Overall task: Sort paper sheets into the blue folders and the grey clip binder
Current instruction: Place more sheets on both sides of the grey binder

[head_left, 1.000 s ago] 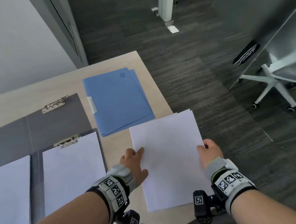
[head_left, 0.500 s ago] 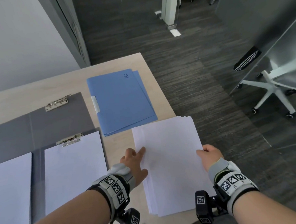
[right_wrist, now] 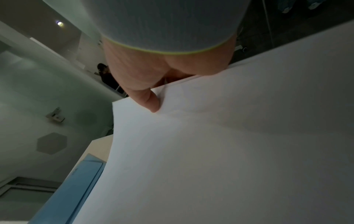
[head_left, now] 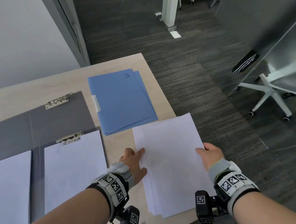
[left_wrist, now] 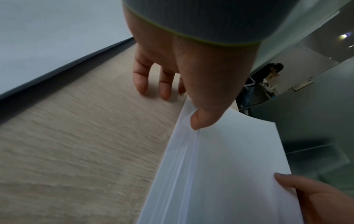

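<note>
Stack of paper sheets [head_left: 169, 164] is lying at desk [head_left: 21, 100] front-right corner, partly over the edge, just below blue folders [head_left: 120, 99]. Left hand [head_left: 134, 164]: thumb pressed on stack's left edge, other fingers spread, tips on desk. Right hand [head_left: 210, 155]: top sheet's right edge is pinched, thumb on top. Grey clip binder [head_left: 57, 120] is lying open at left w/ sheets clipped in.

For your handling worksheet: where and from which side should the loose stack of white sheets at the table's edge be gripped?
Grip the stack of white sheets at its right long edge, coming from the right: that edge overhangs the table, so fingers can slide beneath, as the right hand does. The left hand steadies the opposite edge.
</note>
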A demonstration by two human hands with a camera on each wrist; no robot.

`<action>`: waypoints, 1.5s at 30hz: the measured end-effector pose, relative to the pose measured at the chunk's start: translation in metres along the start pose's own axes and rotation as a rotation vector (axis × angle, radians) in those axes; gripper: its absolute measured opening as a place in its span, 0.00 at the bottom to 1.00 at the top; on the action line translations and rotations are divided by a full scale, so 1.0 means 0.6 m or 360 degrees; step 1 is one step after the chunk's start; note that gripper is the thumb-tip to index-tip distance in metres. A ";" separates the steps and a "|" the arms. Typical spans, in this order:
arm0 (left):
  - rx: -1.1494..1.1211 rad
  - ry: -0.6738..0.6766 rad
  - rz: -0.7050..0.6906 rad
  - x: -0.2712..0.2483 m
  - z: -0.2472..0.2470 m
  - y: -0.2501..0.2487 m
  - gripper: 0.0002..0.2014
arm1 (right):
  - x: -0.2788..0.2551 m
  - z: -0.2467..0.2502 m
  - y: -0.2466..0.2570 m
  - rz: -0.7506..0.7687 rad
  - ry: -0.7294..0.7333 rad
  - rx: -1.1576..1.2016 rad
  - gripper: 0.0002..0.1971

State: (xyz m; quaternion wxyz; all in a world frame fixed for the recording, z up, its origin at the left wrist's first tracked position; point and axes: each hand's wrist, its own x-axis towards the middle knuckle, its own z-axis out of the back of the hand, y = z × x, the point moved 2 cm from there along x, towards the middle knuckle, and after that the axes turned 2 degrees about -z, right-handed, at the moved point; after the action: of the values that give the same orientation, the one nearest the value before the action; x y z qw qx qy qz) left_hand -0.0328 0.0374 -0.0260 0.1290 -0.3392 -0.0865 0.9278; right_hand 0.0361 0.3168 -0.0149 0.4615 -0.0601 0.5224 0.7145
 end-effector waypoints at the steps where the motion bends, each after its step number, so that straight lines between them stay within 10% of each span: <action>1: 0.0003 0.0007 0.0006 0.000 -0.001 0.001 0.38 | -0.003 0.001 0.001 0.0034 -0.0026 0.0000 0.09; 12: -0.1097 -0.0265 0.0205 -0.006 0.043 0.025 0.35 | -0.017 -0.018 0.029 0.0191 0.0114 0.0313 0.12; 18: -0.2127 -0.0103 0.0210 -0.027 0.076 0.051 0.16 | -0.042 -0.071 0.072 0.0189 0.0424 0.0588 0.10; 27: -0.2351 -0.0665 0.0156 -0.097 0.163 0.177 0.07 | -0.112 -0.189 0.189 0.0166 0.1098 0.0600 0.12; 36: -0.2347 -0.1212 0.0072 -0.220 0.223 0.290 0.17 | -0.202 -0.319 0.262 0.0637 0.1124 0.0019 0.04; 40: -0.2078 -0.1115 0.0283 -0.241 0.197 0.326 0.15 | -0.219 -0.360 0.256 0.0660 0.1220 -0.0245 0.18; 45: -0.1581 -0.0821 0.0514 -0.233 0.173 0.316 0.11 | -0.215 -0.390 0.244 0.0536 0.1205 -0.0156 0.11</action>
State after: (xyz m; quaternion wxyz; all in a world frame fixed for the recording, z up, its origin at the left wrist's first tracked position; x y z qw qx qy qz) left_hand -0.0318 -0.1924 0.0901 -0.2139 -0.1310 -0.4872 0.8365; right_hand -0.0895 0.0480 0.0548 0.1099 -0.2543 0.6230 0.7315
